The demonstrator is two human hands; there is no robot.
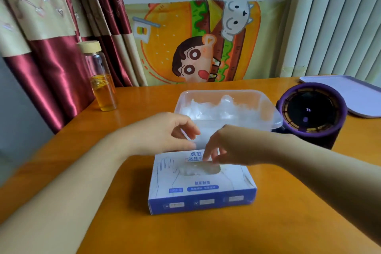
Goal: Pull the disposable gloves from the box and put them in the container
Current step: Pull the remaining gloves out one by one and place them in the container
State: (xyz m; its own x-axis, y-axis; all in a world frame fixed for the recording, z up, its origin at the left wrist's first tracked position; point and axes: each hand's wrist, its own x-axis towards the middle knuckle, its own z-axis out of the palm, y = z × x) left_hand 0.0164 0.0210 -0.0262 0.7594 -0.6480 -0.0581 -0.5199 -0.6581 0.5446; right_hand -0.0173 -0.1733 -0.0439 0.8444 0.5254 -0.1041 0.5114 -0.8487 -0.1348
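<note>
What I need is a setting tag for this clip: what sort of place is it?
Probably a room in a home: a wooden table stands by dark red curtains, a cartoon burger cloth hangs behind it, and a glass bottle of amber liquid sits on it.

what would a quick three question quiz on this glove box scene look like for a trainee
1. True or false: the clear rectangular plastic container already holds crumpled transparent disposable gloves.
2. Where are the fingertips of the right hand? A inside the container; B at the opening in the top of the blue and white cardboard box; C on the box's front side.
3. Fill in: the glass bottle of amber liquid stands to the container's ____.
Key: 1 true; 2 B; 3 left.
</note>
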